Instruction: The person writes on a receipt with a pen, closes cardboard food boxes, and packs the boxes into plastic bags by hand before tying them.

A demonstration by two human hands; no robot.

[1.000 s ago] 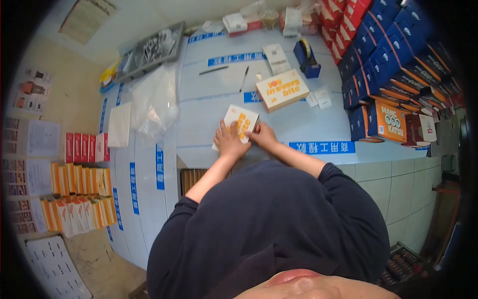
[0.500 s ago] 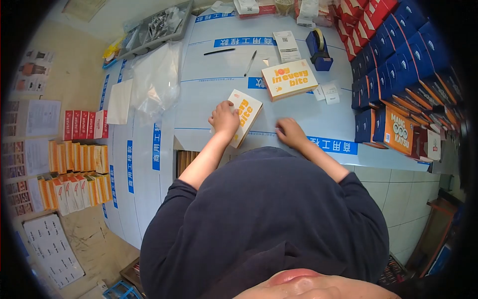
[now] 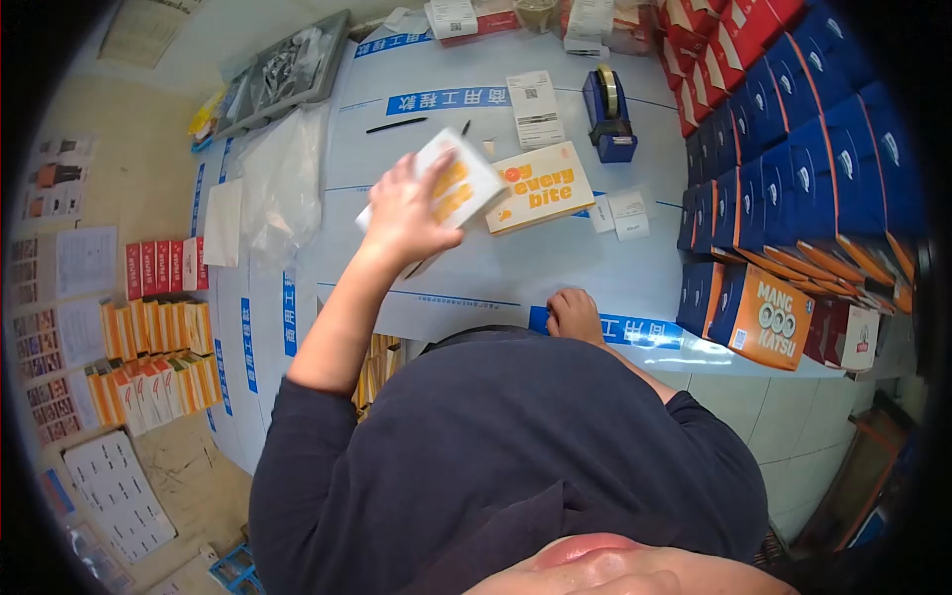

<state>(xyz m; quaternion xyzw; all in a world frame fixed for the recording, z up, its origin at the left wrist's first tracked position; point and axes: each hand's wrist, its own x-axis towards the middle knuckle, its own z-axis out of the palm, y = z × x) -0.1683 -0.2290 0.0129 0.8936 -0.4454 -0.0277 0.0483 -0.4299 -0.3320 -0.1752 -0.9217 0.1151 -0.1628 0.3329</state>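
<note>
Right now, the left hand (image 3: 412, 208) grasps a white box (image 3: 451, 178) with orange lettering, its fingers spread over the top. The box is tilted above the table (image 3: 496, 266), in front of the person. Its long axis seems to slant from near left to far right, though blur hides the exact angle, and its contents cannot be seen. The right hand (image 3: 573, 313) holds nothing; its fingers curl loosely at the table's near edge.

Just right of the held box, a matching carton (image 3: 543, 186) lies flat and closed, lettering up and readable from the person's side. Its long axis runs left to right, with the right end slightly farther away. Whether the two touch is unclear.

At the far left, a grey tray (image 3: 273, 118) contains small packets (image 3: 288, 71), with a clear plastic bag (image 3: 283, 188) nearer the person. Blue boxes (image 3: 793, 129) stand packed in rows on the right, beside red boxes (image 3: 729, 50). An orange box (image 3: 769, 317) sits nearer, its lettered face toward the person.
</note>
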